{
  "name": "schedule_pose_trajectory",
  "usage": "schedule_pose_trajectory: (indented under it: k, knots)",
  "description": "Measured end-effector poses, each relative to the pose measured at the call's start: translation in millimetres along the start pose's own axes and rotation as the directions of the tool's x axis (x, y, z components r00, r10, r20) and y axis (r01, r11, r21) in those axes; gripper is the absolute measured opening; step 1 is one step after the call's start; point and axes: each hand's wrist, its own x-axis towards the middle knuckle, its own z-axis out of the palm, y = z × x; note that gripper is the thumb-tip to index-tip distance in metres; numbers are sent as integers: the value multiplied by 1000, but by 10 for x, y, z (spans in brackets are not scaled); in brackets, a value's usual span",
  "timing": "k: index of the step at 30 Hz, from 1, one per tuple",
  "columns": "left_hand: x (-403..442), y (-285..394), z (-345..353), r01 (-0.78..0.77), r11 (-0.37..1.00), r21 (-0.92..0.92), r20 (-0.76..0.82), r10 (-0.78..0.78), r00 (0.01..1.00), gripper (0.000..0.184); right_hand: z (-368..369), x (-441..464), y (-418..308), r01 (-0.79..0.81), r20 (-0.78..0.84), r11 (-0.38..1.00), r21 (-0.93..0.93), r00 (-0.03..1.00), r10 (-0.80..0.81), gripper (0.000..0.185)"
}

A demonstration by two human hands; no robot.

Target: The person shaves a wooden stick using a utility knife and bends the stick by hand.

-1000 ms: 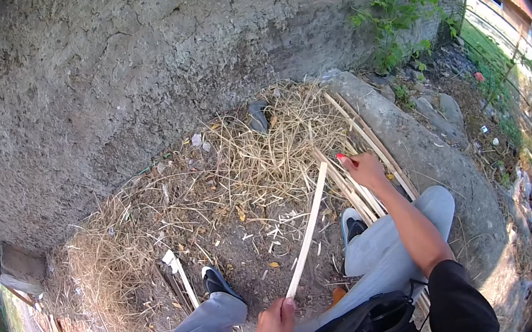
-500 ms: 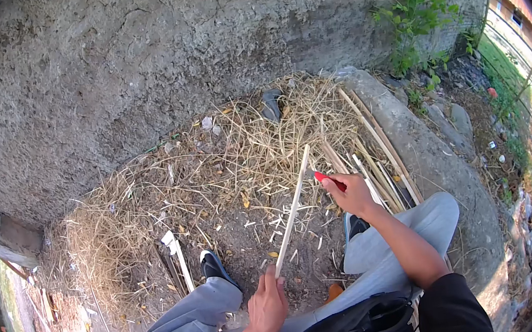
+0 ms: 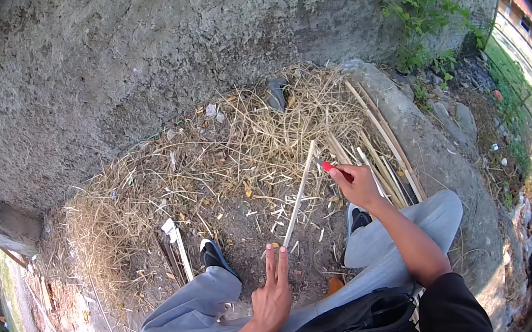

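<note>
My left hand (image 3: 272,301) has two fingers stretched forward over the near end of a thin pale wooden strip (image 3: 299,195); the thumb is hidden, and the strip appears held beneath the fingers. The strip slants up and away to the right. My right hand (image 3: 358,188) is closed around the red handle of a small knife (image 3: 328,166). Its short blade points at the strip, close to the far end; whether they touch I cannot tell. Small pale wood shavings (image 3: 278,214) lie on the dirt below.
More wooden strips (image 3: 385,131) lie to the right, beside a concrete ledge (image 3: 421,133). A few pieces (image 3: 182,249) lie by my left shoe (image 3: 214,258). Dry straw (image 3: 151,200) covers the ground before a rough wall (image 3: 166,59). A dark bag (image 3: 352,328) rests on my lap.
My left hand's curled fingers have straightened, two reaching forward along the strip's near end. My right hand with the knife has shifted slightly right. The view has moved a little.
</note>
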Motion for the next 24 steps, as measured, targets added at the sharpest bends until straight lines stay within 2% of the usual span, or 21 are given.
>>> schedule_pose_trajectory:
  k: [6,8,9,11,12,14,15,17,18,20,21,22,23,24]
  knots:
    - [15,24,-33,49,999,11,72,-50,996,64,-16,-14,-31,-36,35,999,-38,999,37,38]
    - [6,8,-2,32,981,-190,-75,-47,996,56,-11,-12,-1,-30,40,998,-56,999,32,39]
    - [-2,-27,23,24,981,-191,-76,-40,996,56,-15,-11,6,-23,49,997,-72,998,27,39]
    - [-7,-106,66,93,914,-394,-28,-113,993,43,-14,-11,5,-20,33,998,-64,999,22,39]
    - [12,-76,28,87,915,-394,-30,-107,994,43,-15,-10,7,-16,26,998,-53,1000,17,39]
    - [31,-8,-64,127,830,-543,-45,-180,983,34,-12,-9,42,-27,31,997,-74,999,30,38]
    - [44,-10,-73,122,831,-542,-48,-176,983,34,-20,-7,19,-33,35,997,-70,999,36,38]
    - [67,-25,-94,253,781,-571,71,-260,963,29,-59,-1,-29,-46,63,994,-102,997,53,37]
    - [76,-26,-106,248,782,-572,67,-257,964,29,-58,3,-17,-43,59,994,-103,997,50,37]
    - [82,-27,-120,304,783,-543,127,-281,951,25,-31,-19,26,77,45,988,-138,996,-71,36]
    - [79,-39,-88,300,784,-544,124,-278,952,25,-32,-23,16,82,48,987,-139,996,-76,36]
    - [72,-63,-40,225,806,-548,45,-240,970,23,-32,-29,6,83,45,987,-139,996,-78,36]
    - [74,-84,-9,149,825,-546,-34,-199,979,21,-33,-36,-4,136,43,977,-167,990,-131,36]
    - [80,-78,-26,145,826,-545,-37,-197,980,21,-44,-34,-46,188,43,963,-195,982,-184,37]
